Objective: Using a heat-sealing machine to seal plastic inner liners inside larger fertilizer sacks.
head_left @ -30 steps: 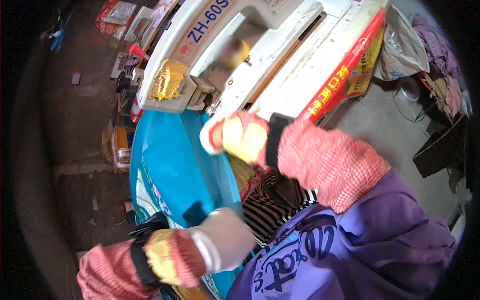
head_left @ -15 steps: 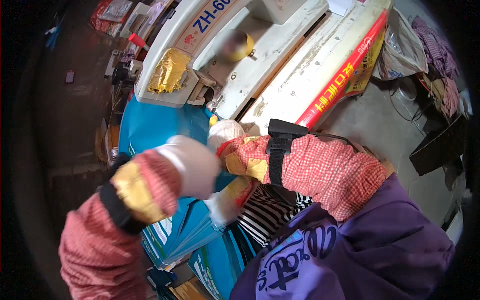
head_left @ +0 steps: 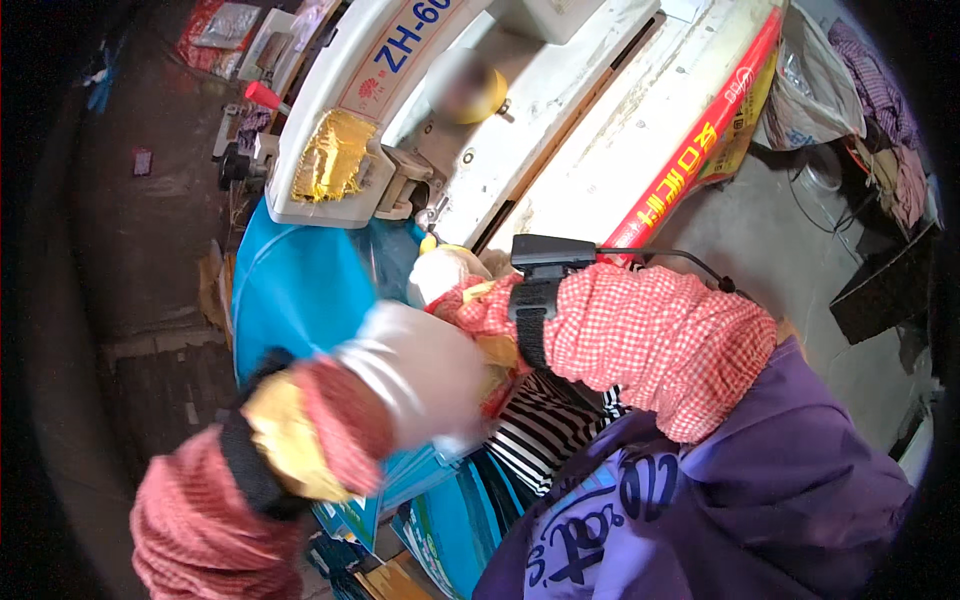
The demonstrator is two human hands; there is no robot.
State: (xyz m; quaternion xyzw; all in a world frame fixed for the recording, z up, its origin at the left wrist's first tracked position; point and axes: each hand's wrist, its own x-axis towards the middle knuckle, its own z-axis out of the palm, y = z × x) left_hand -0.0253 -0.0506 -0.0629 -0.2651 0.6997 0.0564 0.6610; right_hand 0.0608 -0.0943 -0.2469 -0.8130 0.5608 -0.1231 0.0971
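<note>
My left hand (head_left: 420, 375), in a white glove, is smeared by motion over the blue sacks (head_left: 445, 515) at my lap; its fingers cannot be made out. Close under the head of a white sewing machine (head_left: 350, 115), my right hand (head_left: 440, 275) is closed at the edge of a blue plastic sack (head_left: 295, 290). That hand is gloved in white too, with a yellow-covered fingertip toward the needle area. The sack hangs down to the left of the machine. Red checked sleeves cover both forearms, and a black strap with a small box sits on the right one.
The white worktable (head_left: 600, 140) runs to the upper right, a red and yellow strip (head_left: 690, 160) along its edge. Beyond it are a pale plastic bag (head_left: 810, 95), checked cloths (head_left: 870, 75) and a dark box (head_left: 880, 290) on the floor. A red-handled lever (head_left: 265, 95) projects behind the machine.
My left hand has moved right and a little toward me, across the lower sacks. The right hand has shifted slightly left and remains by the machine head.
</note>
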